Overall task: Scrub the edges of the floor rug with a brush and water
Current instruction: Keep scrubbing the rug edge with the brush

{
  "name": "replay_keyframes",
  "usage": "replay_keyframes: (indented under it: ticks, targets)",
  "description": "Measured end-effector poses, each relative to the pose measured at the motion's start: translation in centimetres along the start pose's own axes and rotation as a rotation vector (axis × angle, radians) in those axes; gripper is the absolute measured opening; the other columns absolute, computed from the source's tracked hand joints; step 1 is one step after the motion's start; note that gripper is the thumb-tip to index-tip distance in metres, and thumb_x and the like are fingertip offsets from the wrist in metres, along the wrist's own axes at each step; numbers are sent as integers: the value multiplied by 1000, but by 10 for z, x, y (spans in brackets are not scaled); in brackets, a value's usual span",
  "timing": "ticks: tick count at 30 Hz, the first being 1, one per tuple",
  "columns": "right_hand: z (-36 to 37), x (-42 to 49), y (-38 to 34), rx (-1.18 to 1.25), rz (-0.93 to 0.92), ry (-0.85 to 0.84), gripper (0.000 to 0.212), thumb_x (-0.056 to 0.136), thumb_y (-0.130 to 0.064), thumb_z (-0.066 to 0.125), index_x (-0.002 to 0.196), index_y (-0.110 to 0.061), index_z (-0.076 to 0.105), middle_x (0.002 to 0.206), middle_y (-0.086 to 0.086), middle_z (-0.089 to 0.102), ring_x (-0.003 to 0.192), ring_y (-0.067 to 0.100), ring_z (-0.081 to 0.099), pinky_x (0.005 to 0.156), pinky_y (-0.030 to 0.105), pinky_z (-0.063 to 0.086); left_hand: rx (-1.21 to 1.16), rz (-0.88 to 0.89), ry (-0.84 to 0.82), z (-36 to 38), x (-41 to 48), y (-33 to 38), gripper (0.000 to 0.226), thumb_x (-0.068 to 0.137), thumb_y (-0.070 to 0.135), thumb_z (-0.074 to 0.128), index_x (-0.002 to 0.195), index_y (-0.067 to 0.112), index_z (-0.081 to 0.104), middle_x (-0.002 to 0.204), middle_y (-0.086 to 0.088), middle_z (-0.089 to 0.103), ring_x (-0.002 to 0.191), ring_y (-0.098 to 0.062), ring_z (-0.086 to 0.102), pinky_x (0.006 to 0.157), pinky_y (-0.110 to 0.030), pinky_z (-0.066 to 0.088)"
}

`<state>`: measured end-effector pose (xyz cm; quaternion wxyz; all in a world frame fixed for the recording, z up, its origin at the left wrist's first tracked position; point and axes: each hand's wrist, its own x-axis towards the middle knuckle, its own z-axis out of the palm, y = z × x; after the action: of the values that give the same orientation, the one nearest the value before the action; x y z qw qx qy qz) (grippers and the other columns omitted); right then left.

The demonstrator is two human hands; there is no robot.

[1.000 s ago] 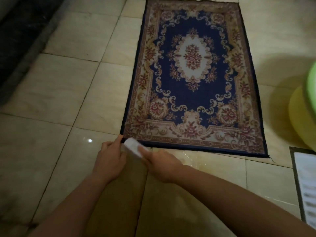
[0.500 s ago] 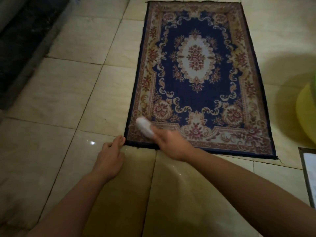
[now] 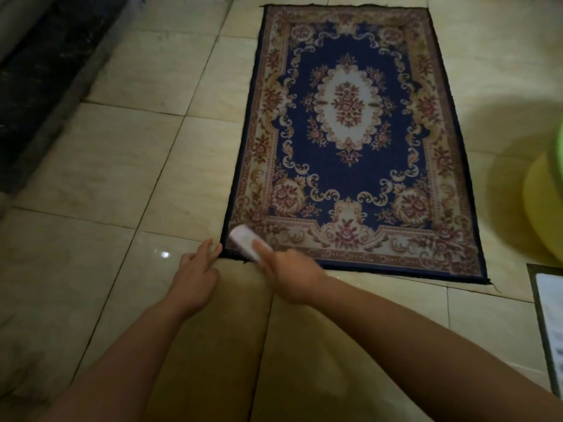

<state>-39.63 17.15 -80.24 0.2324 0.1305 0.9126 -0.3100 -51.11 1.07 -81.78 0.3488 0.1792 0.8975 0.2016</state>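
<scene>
Gripping an oblong white brush (image 3: 244, 240), right hand (image 3: 289, 275) presses woven rug (image 3: 350, 166) corner; left hand (image 3: 195, 278), relaxed, touches it.

Your floor (image 3: 122, 153): large glossy beige tiles with dark grout lines, filling the frame.
Upper left: a dark speckled strip (image 3: 36, 71) running along the tiles.
Left of centre, low: one small bright glint (image 3: 164, 254) on a tile.
Right edge: a yellow-green tub (image 3: 545, 208), cut off by the frame, beside a broad shadow (image 3: 502, 141).
Lower right: a dark-framed pale mat (image 3: 548, 324).
Your light: dim.
</scene>
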Motion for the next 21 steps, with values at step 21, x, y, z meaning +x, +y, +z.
replay_keyframes:
  ticks: [21]
  targets:
    - [-15,7,1,-38,-169,-136,48,104,-38,27,151,-30,22,82,1,55,70,16,51,72,35,48,21,59,-43,-24,12,-4,63,91,10,38,148,32,21,142,-7,39,129,-22,31,105,-37,30]
